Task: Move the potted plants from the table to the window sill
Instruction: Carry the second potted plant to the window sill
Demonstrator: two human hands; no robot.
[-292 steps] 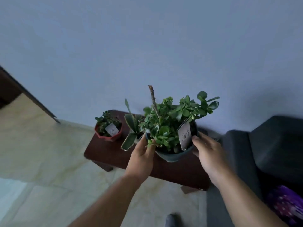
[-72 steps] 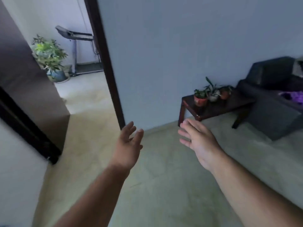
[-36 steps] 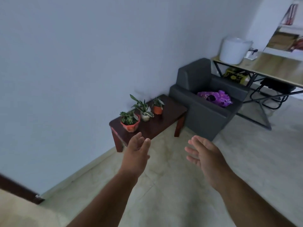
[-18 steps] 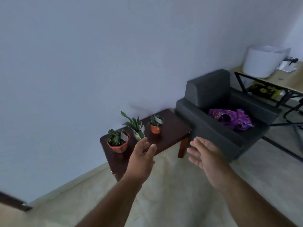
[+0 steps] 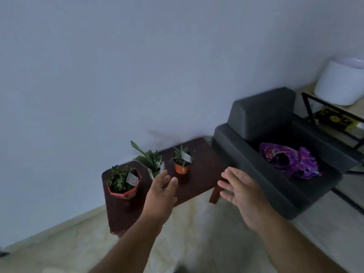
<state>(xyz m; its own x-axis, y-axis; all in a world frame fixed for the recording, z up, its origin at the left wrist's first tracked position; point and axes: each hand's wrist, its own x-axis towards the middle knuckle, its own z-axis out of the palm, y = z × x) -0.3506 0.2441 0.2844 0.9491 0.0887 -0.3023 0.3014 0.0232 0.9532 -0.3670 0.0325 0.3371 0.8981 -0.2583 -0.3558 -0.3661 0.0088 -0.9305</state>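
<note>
Both hands, left hand [image 5: 160, 196] and right hand [image 5: 241, 191], hover empty with fingers spread wide at frame centre, before the dark wooden table [image 5: 199, 174] bearing three potted plants [image 5: 123, 181].

Three potted plants stand upright in a row on the dark wooden table [image 5: 199, 174] against the wall. The red pot [image 5: 124, 189], faceted, holds small leafy sprigs and a white tag. The white pot [image 5: 152, 174], in the middle, carries long pointed leaves. The orange pot [image 5: 181, 168], smallest, holds a thin plant with a white tag.
</note>
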